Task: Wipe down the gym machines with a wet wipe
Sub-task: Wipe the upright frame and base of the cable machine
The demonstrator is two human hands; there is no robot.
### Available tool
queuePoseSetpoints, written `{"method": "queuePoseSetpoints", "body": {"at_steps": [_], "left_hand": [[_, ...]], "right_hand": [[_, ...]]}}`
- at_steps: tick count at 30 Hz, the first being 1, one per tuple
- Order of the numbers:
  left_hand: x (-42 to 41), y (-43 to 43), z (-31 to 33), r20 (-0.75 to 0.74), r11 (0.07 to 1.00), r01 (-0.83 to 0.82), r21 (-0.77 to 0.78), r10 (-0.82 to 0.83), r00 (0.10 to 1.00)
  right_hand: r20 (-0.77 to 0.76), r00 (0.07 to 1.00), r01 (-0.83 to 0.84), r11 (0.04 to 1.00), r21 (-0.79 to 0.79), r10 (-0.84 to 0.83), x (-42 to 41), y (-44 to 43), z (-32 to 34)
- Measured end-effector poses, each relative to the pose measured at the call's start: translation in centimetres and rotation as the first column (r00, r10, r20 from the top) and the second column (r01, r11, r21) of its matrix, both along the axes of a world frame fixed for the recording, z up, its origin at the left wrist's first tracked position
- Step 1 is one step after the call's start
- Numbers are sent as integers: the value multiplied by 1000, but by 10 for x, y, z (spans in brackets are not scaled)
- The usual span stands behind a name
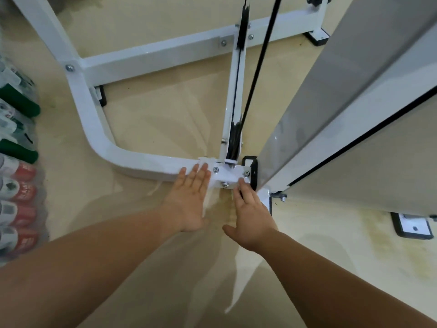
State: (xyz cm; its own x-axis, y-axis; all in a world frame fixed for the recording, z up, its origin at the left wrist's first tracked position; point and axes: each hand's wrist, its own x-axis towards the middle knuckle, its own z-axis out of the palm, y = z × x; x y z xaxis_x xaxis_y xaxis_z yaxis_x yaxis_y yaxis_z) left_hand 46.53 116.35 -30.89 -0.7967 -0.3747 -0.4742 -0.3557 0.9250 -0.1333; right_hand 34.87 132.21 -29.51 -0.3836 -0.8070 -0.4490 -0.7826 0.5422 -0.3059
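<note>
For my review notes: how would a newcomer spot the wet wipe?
Start at the white frame curving along the floor. Follow it right to the upright post; the left hand presses flat there. The wipe is the soft white edge past its fingertips, unlike the glossy metal around.

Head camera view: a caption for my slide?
Left hand presses a white wipe on the machine's white base tube; right hand at the bolted bracket.

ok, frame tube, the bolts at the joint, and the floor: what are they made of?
Frame tube: looks like steel with a glossy white paint or powder coat; bright highlights and a smooth bent corner.
Bolts: bare silvery metal, possibly zinc-plated.
Floor: smooth beige sheet, perhaps vinyl, semi-gloss; it gives soft reflections, but I can't be sure.
</note>
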Motion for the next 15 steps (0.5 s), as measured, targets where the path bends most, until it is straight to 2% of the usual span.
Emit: {"method": "queuePoseSetpoints", "body": {"at_steps": [3, 6, 9, 15], "left_hand": [[-9, 19, -1, 5, 998, 27, -62, -27, 1000], [-2, 29, -7, -1, 977, 171, -128, -172, 985], [-7, 32, -6, 16, 963, 236, -131, -236, 972], [-48, 24, -5, -46, 962, 259, -88, -264, 963]], "right_hand": [[39, 997, 77, 993, -94, -73, 6, 14, -4], [78, 991, 121, 984, -131, -112, 7, 23, -7], [101, 987, 141, 979, -144, -127, 1, 25, -7], [136, 981, 160, 974, -161, -139, -3, 20, -3]]}}
